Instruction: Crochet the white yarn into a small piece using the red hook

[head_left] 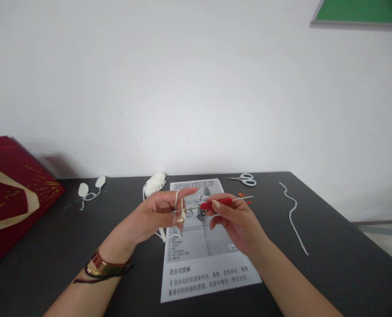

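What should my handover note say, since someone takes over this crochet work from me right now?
Left hand: white yarn looped over the fingers, pinching the first small stitches.
Right hand: holds the red-handled crochet hook, tip at the stitches.
Pattern sheet lies below; yarn bundle and scissors behind.
Done: two small white pieces, far left.
Left: this piece is barely started.

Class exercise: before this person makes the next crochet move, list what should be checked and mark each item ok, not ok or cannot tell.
1. Right hand grips the red-handled crochet hook: ok.
2. White yarn runs over the left hand fingers: ok.
3. Hook tip is in the small white piece: cannot tell.
4. Pattern sheet lies flat under the hands: ok.
5. Scissors on the table behind the sheet: ok.
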A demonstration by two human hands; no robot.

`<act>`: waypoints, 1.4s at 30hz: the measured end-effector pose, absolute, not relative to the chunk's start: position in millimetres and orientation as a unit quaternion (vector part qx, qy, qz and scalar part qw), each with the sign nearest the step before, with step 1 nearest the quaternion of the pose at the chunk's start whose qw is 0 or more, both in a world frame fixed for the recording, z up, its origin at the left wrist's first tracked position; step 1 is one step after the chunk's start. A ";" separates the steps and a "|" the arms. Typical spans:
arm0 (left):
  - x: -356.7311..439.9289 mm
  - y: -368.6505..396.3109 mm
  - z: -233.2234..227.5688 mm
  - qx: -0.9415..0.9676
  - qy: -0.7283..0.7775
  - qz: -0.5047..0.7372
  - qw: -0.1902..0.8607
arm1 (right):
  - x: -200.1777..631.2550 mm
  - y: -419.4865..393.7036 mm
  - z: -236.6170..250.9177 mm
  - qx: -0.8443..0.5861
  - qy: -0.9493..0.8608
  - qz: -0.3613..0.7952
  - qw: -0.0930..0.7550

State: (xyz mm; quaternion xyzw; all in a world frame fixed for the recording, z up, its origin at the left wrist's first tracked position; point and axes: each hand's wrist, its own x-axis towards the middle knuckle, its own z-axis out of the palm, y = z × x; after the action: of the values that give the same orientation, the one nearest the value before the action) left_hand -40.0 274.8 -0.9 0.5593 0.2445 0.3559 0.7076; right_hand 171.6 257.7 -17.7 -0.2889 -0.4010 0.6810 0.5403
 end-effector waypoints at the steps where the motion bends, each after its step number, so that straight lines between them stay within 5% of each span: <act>1: -42.0 275.4 0.0 0.564 0.245 0.348 0.708 | 170.6 257.3 -17.7 -0.291 -0.402 0.681 0.539; 12: -56.9 277.6 7.4 0.603 0.261 0.271 0.703 | 163.0 252.8 -22.1 -0.299 -0.420 0.681 0.520; 42: -48.3 278.4 -1.7 0.558 0.270 0.338 0.708 | 168.7 255.8 -16.2 -0.304 -0.403 0.683 0.528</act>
State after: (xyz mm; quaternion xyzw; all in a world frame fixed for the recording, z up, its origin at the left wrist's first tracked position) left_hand -48.3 278.4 -1.7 0.5583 0.2700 0.3377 0.7081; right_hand 168.7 255.8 -16.2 -0.3039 -0.4034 0.6831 0.5276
